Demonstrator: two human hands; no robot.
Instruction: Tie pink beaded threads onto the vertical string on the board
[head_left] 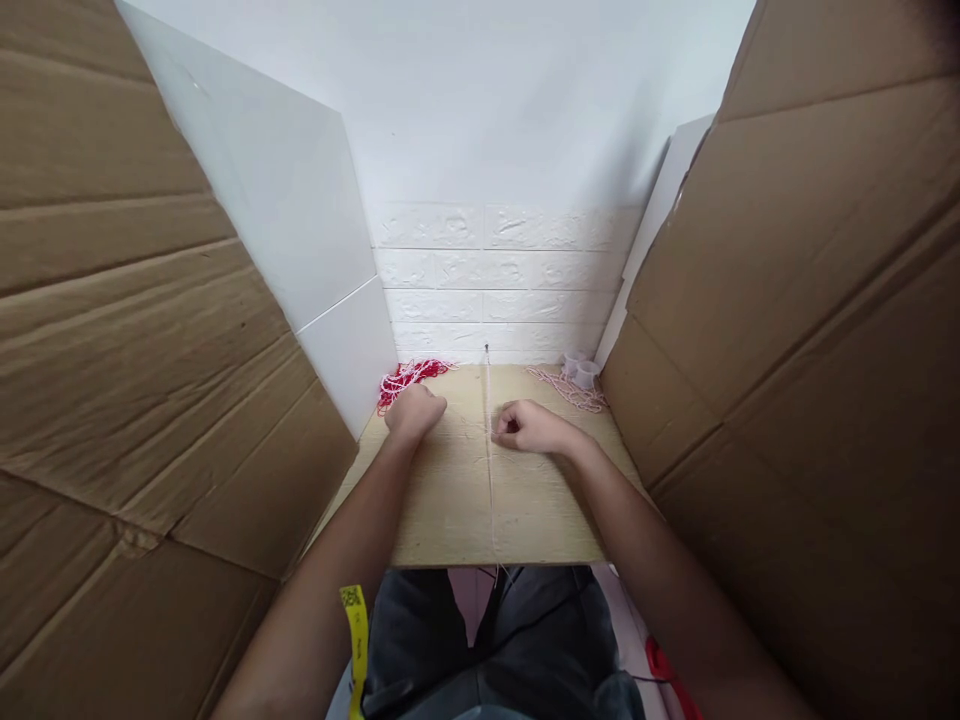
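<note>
Presently found along the middle of the board (442, 500): one pale cord (491, 490), running from a nail (486, 347) at the back edge to just past the front edge, apparently taut. Noted right of the cord: right hand (532, 427), with thumb and fingertips curled close together just beside it; not determinable whether gripping a fine strand. Noted towards the back left corner: left hand (416, 412), fingers folded into a fist, just beside red and white yarn (409, 377); unable to confirm whether holding any thread inside. Judged sound practice at the cord: work with fingertips only, keep tension even along the line to the nail, draw squarely sideways, and avoid dragging off centre or twisting. Recorded in the back right corner: pink yarn (574, 390) and clear cups (580, 370); best not brushed by an outward sweep. Observed along both side edges: cardboard (225, 400), rising steeply and likely to limit elbow travel. Observed at the back edge: brick wall (502, 265), barring reach beyond. Rated roomiest: front half of the board, either side of the cord. Mind the front edge, with legs (540, 610) close below.
</note>
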